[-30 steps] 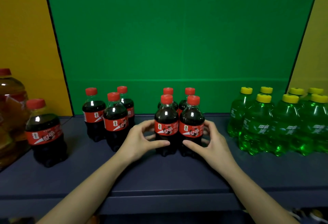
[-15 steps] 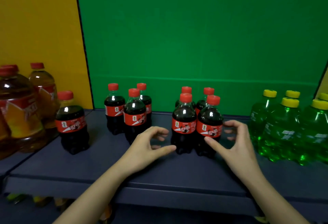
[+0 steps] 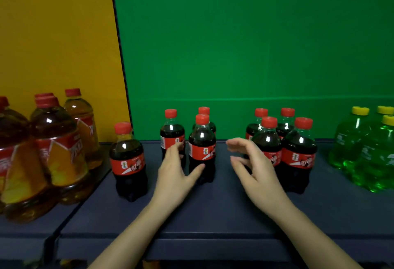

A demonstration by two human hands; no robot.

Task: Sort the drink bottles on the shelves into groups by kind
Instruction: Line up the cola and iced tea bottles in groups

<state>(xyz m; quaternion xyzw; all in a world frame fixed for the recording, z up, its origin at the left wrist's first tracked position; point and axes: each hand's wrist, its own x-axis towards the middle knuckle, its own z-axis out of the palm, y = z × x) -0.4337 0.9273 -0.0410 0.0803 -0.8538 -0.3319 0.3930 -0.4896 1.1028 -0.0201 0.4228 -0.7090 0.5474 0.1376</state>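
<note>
left hand spread wide just left of middle cola, thumb by its base, right hand loose and empty just right of it, teas way off left

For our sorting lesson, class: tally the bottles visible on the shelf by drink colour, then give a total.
Dark cola bottles: 8
Amber bottles: 4
Green bottles: 3 (the frame edge may hide more)
Total in view: 15
</note>
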